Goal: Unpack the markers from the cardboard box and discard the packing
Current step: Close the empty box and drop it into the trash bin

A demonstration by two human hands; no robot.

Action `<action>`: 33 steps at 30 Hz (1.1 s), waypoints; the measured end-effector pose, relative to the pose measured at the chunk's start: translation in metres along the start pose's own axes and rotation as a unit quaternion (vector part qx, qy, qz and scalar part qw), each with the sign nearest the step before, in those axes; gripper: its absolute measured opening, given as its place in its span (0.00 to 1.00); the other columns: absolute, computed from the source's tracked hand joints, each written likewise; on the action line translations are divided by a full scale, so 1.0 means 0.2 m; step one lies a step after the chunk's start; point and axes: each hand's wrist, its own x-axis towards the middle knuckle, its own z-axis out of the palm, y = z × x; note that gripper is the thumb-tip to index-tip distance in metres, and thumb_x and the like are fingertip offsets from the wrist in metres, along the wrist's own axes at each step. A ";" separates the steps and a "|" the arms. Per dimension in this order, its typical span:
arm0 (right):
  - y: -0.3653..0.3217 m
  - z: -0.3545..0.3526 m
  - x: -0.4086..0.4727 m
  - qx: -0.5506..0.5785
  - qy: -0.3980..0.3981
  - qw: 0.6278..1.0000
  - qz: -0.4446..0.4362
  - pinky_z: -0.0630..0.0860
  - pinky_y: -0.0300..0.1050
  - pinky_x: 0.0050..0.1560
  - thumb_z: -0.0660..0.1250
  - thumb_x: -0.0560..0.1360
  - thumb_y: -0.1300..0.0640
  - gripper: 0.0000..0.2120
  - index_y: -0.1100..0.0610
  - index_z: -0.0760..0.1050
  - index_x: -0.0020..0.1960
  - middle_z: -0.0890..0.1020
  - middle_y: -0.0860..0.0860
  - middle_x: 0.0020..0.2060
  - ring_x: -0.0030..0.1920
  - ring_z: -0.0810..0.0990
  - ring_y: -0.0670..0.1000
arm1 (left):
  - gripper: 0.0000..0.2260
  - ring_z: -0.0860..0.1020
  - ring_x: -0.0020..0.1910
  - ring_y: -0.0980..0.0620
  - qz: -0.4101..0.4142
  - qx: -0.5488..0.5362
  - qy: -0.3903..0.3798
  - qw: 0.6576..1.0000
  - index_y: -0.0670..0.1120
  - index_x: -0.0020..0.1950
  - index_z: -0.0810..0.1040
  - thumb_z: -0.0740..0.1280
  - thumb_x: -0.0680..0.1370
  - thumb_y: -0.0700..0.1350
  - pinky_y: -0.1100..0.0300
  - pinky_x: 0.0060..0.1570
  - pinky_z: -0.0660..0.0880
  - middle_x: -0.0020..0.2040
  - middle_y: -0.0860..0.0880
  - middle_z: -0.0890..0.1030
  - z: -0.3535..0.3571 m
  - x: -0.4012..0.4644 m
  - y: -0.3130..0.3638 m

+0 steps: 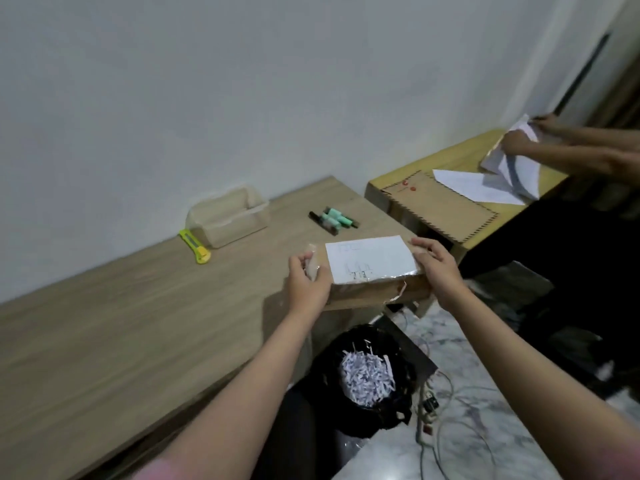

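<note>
A brown cardboard box [372,291] with a white label on top is held at the right end of the wooden table [121,317], partly past its edge. My left hand [308,282] grips the box's left end and my right hand [434,268] grips its right end. Several markers [334,219], green and dark, lie on the table behind the box. Below, a bin lined with a black bag [367,379] holds white shredded paper.
A yellow box cutter [194,246] lies beside a clear plastic container [228,216] near the wall. On a lower side table [450,161] at the right, another person's hands handle white papers [512,168] next to a brown envelope [440,206]. Cables trail over the marble floor.
</note>
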 end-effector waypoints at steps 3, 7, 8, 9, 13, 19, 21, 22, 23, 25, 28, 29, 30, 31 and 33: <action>0.11 -0.32 0.11 -0.012 0.030 0.999 0.020 0.77 0.53 0.51 0.61 0.76 0.58 0.10 0.49 0.77 0.55 0.78 0.52 0.58 0.54 0.78 0.54 | 0.11 0.73 0.50 0.53 -0.007 -0.001 -0.039 0.999 0.52 0.55 0.68 0.66 0.75 0.43 0.63 0.47 0.68 0.56 0.50 0.72 0.34 -0.10 -0.05; 0.34 -0.56 0.21 -0.045 0.020 0.998 0.036 0.75 0.43 0.43 0.61 0.77 0.59 0.11 0.51 0.77 0.56 0.77 0.51 0.58 0.56 0.76 0.53 | 0.13 0.73 0.52 0.55 -0.068 0.028 -0.087 0.993 0.50 0.59 0.67 0.65 0.76 0.42 0.64 0.46 0.68 0.59 0.49 0.72 0.64 -0.21 -0.25; 0.41 -0.58 0.22 -0.056 0.011 0.998 0.033 0.73 0.41 0.43 0.61 0.77 0.60 0.11 0.51 0.77 0.56 0.77 0.51 0.58 0.57 0.76 0.52 | 0.14 0.74 0.54 0.54 -0.088 0.039 -0.095 0.991 0.49 0.60 0.67 0.65 0.77 0.41 0.63 0.48 0.69 0.60 0.48 0.73 0.68 -0.23 -0.33; 0.49 -0.59 0.24 -0.072 0.001 0.997 0.032 0.72 0.41 0.44 0.61 0.77 0.60 0.11 0.51 0.77 0.55 0.77 0.50 0.59 0.58 0.75 0.51 | 0.15 0.73 0.56 0.52 -0.109 0.057 -0.101 0.987 0.48 0.61 0.67 0.65 0.77 0.41 0.62 0.49 0.69 0.62 0.47 0.73 0.71 -0.24 -0.40; 0.81 -0.53 0.26 -0.129 -0.067 0.989 0.020 0.72 0.48 0.61 0.62 0.75 0.60 0.14 0.42 0.75 0.51 0.76 0.51 0.61 0.63 0.73 0.51 | 0.18 0.74 0.60 0.47 -0.193 0.135 -0.128 0.964 0.43 0.66 0.67 0.65 0.77 0.36 0.61 0.54 0.71 0.67 0.43 0.70 0.75 -0.25 -0.70; 1.20 -0.32 0.30 -0.202 -0.150 0.967 0.039 0.68 0.42 0.60 0.66 0.74 0.53 0.16 0.42 0.72 0.60 0.64 0.49 0.59 0.53 0.71 0.48 | 0.24 0.69 0.66 0.42 -0.241 0.276 -0.161 0.916 0.42 0.73 0.63 0.62 0.77 0.37 0.64 0.63 0.63 0.70 0.38 0.60 0.77 -0.21 -1.18; 1.33 -0.24 0.33 -0.212 -0.172 0.962 0.021 0.73 0.42 0.58 0.67 0.74 0.55 0.17 0.47 0.72 0.62 0.63 0.50 0.58 0.48 0.72 0.50 | 0.24 0.63 0.70 0.41 -0.240 0.297 -0.164 0.910 0.41 0.72 0.65 0.64 0.76 0.38 0.64 0.66 0.58 0.71 0.36 0.59 0.82 -0.21 -1.33; 1.39 -0.21 0.33 -0.220 -0.186 0.958 0.010 0.74 0.42 0.57 0.68 0.74 0.55 0.17 0.49 0.73 0.62 0.63 0.51 0.57 0.46 0.72 0.51 | 0.23 0.61 0.71 0.40 -0.247 0.305 -0.165 0.905 0.40 0.72 0.67 0.64 0.77 0.39 0.64 0.67 0.57 0.72 0.36 0.58 0.85 -0.21 -1.39; 1.46 -0.17 0.34 -0.228 -0.203 0.952 0.000 0.75 0.43 0.56 0.68 0.74 0.55 0.18 0.50 0.73 0.63 0.62 0.51 0.58 0.46 0.72 0.52 | 0.22 0.60 0.72 0.39 -0.262 0.316 -0.172 0.896 0.41 0.71 0.68 0.64 0.77 0.41 0.62 0.67 0.57 0.72 0.36 0.57 0.88 -0.21 -1.44; 1.57 -0.12 0.35 -0.235 -0.228 0.945 -0.018 0.77 0.46 0.55 0.70 0.73 0.54 0.19 0.48 0.72 0.63 0.62 0.51 0.59 0.50 0.74 0.55 | 0.21 0.62 0.70 0.40 -0.295 0.305 -0.198 0.884 0.38 0.70 0.66 0.61 0.79 0.42 0.61 0.66 0.63 0.73 0.36 0.56 0.91 -0.20 -1.53; 1.68 -0.05 0.36 -0.240 -0.239 0.940 -0.049 0.76 0.51 0.59 0.70 0.72 0.49 0.21 0.43 0.71 0.64 0.63 0.51 0.64 0.62 0.71 0.54 | 0.21 0.63 0.70 0.41 -0.303 0.278 -0.219 0.885 0.37 0.72 0.63 0.57 0.80 0.39 0.57 0.68 0.64 0.75 0.37 0.53 0.92 -0.17 -1.63; 1.69 -0.03 0.36 -0.248 -0.233 0.938 -0.058 0.74 0.51 0.61 0.69 0.72 0.49 0.21 0.43 0.71 0.65 0.63 0.51 0.65 0.65 0.69 0.54 | 0.21 0.63 0.70 0.42 -0.309 0.267 -0.217 0.887 0.40 0.73 0.62 0.56 0.80 0.39 0.55 0.69 0.64 0.75 0.39 0.54 0.92 -0.16 -1.65; 1.70 -0.02 0.36 -0.259 -0.224 0.937 -0.065 0.72 0.52 0.64 0.68 0.73 0.49 0.21 0.43 0.71 0.65 0.62 0.52 0.67 0.67 0.67 0.54 | 0.21 0.64 0.69 0.42 -0.315 0.253 -0.214 0.889 0.41 0.73 0.63 0.56 0.80 0.38 0.56 0.68 0.65 0.75 0.40 0.55 0.92 -0.15 -1.65; 1.69 0.00 0.35 -0.271 -0.215 0.936 -0.069 0.69 0.53 0.66 0.67 0.74 0.50 0.21 0.45 0.70 0.66 0.62 0.53 0.68 0.68 0.65 0.54 | 0.21 0.66 0.67 0.43 -0.317 0.239 -0.214 0.893 0.41 0.73 0.63 0.56 0.80 0.37 0.59 0.65 0.66 0.73 0.40 0.58 0.92 -0.14 -1.65; 1.69 0.01 0.33 -0.305 -0.213 0.926 -0.059 0.63 0.60 0.70 0.65 0.75 0.51 0.22 0.44 0.67 0.69 0.59 0.56 0.72 0.73 0.59 0.57 | 0.20 0.68 0.62 0.47 -0.333 0.212 -0.219 0.892 0.40 0.72 0.64 0.55 0.80 0.35 0.69 0.53 0.65 0.70 0.41 0.62 0.92 -0.13 -1.62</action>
